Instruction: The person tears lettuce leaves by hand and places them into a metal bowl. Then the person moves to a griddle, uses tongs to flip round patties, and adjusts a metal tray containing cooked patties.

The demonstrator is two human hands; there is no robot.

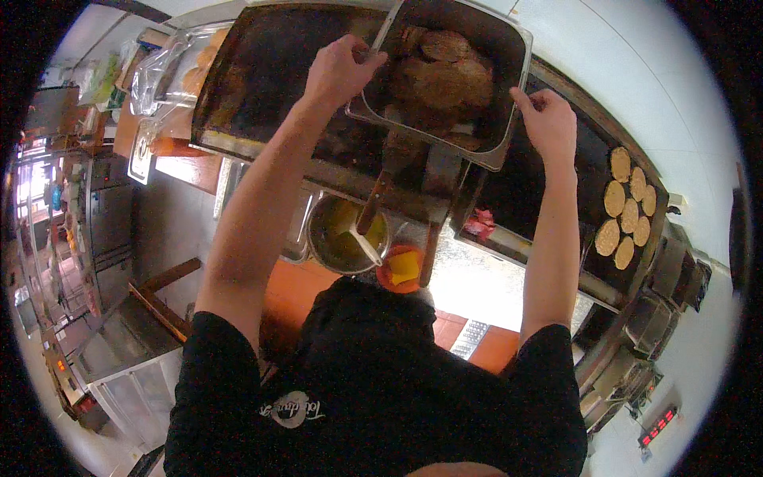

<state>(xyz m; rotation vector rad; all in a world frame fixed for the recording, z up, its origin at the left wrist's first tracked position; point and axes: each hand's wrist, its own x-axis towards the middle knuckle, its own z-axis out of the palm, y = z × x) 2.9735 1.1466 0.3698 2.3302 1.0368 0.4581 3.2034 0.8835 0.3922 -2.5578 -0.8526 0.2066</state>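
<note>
A deep rectangular metal pan (pixel 506 140) is held at the top of the view, over the griddle. Browned flat patties (pixel 444 77) are heaped inside it. My left hand (pixel 343 68) grips the pan's left rim between thumb and fingers. On the opposite side, my right hand (pixel 548 119) pinches the right rim. Below the pan, a wooden-handled spatula (pixel 374 203) points toward me, its blade partly covered by the pan. Its handle end is over a metal bowl (pixel 316 238) of yellowish liquid, where a pale-handled utensil (pixel 366 244) also rests.
Several pale round flat pieces (pixel 629 214) lie on the right griddle (pixel 506 191). A red crumpled item (pixel 480 223) is at its near edge. An orange container (pixel 396 286) with a yellow square stands beside the bowl. The left griddle (pixel 256 77) adjoins a plastic-covered tray (pixel 179 77).
</note>
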